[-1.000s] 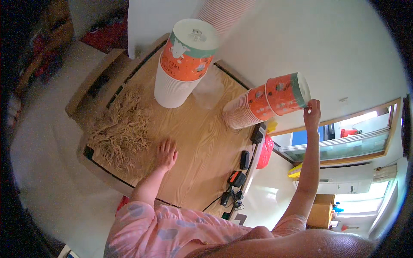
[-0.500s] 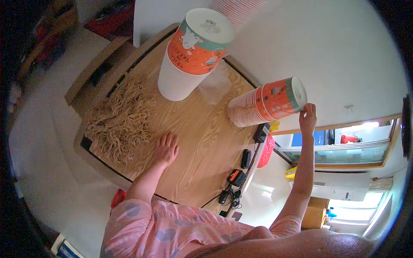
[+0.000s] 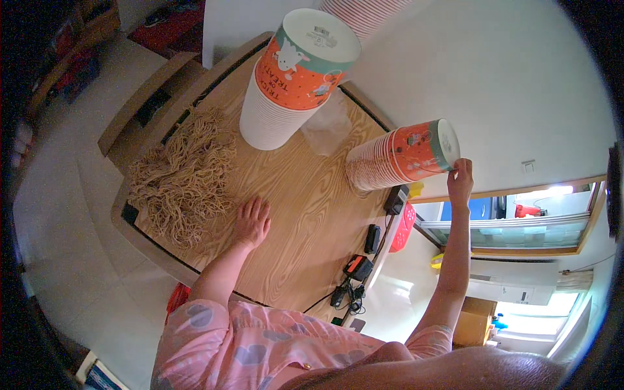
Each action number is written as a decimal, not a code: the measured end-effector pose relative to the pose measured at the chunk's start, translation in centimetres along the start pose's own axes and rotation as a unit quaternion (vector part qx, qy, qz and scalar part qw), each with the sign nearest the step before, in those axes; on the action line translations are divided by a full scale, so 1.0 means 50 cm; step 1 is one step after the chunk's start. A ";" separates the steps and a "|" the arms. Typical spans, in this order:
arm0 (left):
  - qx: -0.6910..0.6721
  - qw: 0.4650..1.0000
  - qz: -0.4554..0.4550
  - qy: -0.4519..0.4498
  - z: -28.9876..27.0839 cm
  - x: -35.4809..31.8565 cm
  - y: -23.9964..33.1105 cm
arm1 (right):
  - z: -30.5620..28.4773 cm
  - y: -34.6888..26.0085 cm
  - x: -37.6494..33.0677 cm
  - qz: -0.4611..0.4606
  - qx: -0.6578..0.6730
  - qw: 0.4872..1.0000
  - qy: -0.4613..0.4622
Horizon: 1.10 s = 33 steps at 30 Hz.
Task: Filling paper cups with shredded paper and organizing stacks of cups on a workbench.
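My left hand (image 3: 253, 223) lies on the wood-grain table (image 3: 279, 253), fingers stretched out and holding nothing, just right of a heap of tan twine (image 3: 185, 182). At the right, a stack of upside-down paper buckets (image 3: 378, 162) stands near the wall. Its top paper bucket (image 3: 416, 151) is orange with a green band. My right hand (image 3: 461, 174) has its fingers closed at the edge of that bucket's base. Strands of twine seem to hang over the lower rims. A taller stack of upturned paper buckets (image 3: 300, 78) stands at the far side.
Black adapters and cables (image 3: 354, 286) lie along the table's right edge, with a black box (image 3: 395, 199) by the right stack. Clear plastic (image 3: 327, 127) lies between the stacks. Further bucket rims (image 3: 364, 13) show behind the tall stack. A pink-red basket (image 3: 404, 227) sits beyond the edge.
The top bucket on the right stack has slid down over the ones below, closing the gap under it. My right hand moved slightly down and left with it; my left hand stayed put.
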<state>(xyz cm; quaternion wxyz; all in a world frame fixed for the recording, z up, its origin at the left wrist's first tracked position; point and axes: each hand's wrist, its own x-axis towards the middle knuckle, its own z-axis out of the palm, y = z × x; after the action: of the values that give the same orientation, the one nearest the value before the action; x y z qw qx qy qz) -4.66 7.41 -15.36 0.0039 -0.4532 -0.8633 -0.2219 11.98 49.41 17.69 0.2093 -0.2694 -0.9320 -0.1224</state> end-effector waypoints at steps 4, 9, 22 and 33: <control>0.005 1.000 -0.004 -0.003 -0.003 -0.002 0.002 | 0.006 0.001 -0.003 -0.004 0.003 1.000 -0.003; 0.002 1.000 -0.004 0.006 0.001 0.001 0.003 | 0.016 0.003 -0.003 -0.029 -0.001 0.999 0.020; -0.005 0.999 0.013 0.039 -0.003 0.002 0.002 | -0.059 -0.078 -0.010 -0.099 -0.003 0.989 -0.110; 0.033 0.999 0.009 0.017 -0.027 0.003 0.004 | -0.013 -0.116 -0.032 -0.058 0.054 0.995 -0.059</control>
<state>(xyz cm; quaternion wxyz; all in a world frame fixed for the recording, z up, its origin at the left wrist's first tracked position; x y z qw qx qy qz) -4.86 7.11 -14.01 0.0350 -0.4564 -0.8660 -0.2013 10.23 43.67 16.88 0.1604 -0.2096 -0.9622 -0.0676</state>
